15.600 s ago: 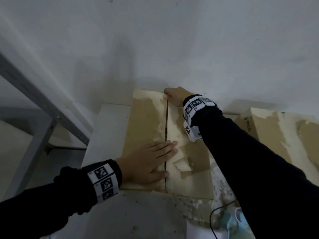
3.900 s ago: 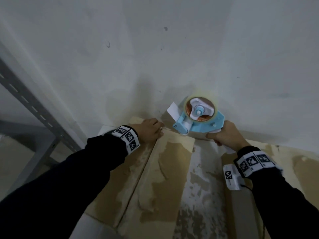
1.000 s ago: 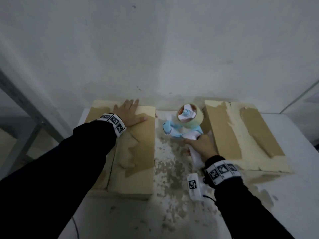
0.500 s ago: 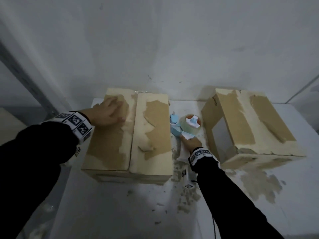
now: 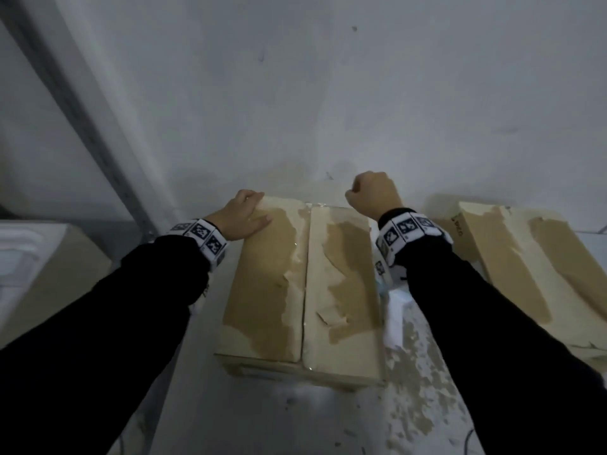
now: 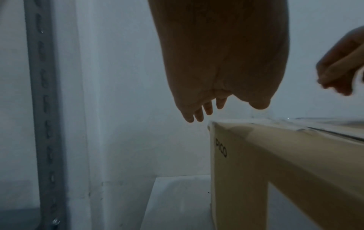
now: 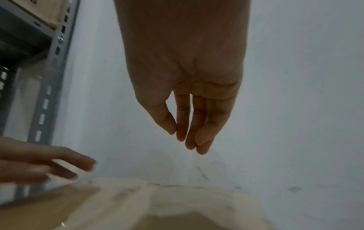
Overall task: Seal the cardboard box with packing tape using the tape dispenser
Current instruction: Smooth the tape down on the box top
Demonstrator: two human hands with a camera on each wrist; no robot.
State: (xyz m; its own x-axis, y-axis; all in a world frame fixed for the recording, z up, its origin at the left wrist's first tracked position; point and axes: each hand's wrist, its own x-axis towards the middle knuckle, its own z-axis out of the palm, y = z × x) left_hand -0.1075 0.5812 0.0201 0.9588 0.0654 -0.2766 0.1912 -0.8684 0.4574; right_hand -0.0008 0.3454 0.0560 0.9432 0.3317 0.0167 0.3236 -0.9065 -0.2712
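Note:
The cardboard box [image 5: 279, 290] lies lengthwise on the table, flaps closed, with glossy clear tape along its centre seam [image 5: 305, 257]. My left hand [image 5: 244, 213] is at the far left corner, thumb on top and fingers over the far edge. In the left wrist view the fingers [image 6: 199, 115] hang fairly straight just past that corner of the box [image 6: 275, 155]. My right hand [image 5: 372, 192] hovers above the far right corner and holds nothing, its fingers [image 7: 187, 137] hanging loosely. The tape dispenser is hidden except a pale blue sliver [image 5: 382, 284] under my right wrist.
A second cardboard box [image 5: 525, 257] stands to the right. A grey slotted shelf upright [image 5: 98, 126] runs up the left side, with a box [image 5: 49, 274] below it. The wall is right behind the box. The white table [image 5: 420, 372] has peeled patches.
My right hand has let go of the dispenser between the boxes and risen above the box's far right corner. My left hand slid from the left flap to the far left corner.

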